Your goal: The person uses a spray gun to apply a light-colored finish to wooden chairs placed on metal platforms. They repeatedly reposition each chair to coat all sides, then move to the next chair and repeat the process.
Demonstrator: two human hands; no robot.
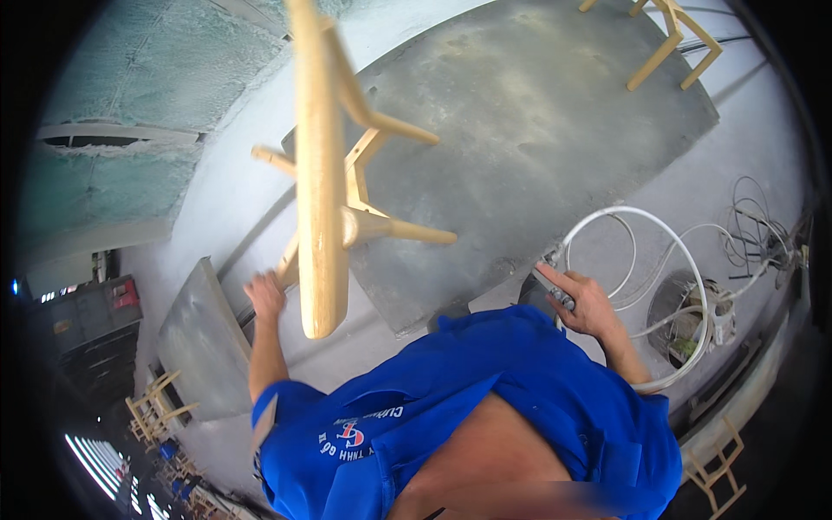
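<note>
A pale wooden chair frame [321,208] is held up in front of me at the left, tilted, with one thick rounded bar nearest to me. My left hand [266,295] is closed round one of its thin wooden parts, partly hidden behind that bar. On the right, near my waist, my right hand [591,308] is wrapped round a grey metal spray gun [555,287]. Its nozzle end points away from my body. A white hose [667,230] loops from near the gun round past my right forearm.
A large grey board [520,113] lies in front of me. Another wooden frame [676,43] stands at its far right corner. A bucket-like pot [680,316] with hoses is on the right. A grey panel [204,338] and more chair frames [156,405] are at the left.
</note>
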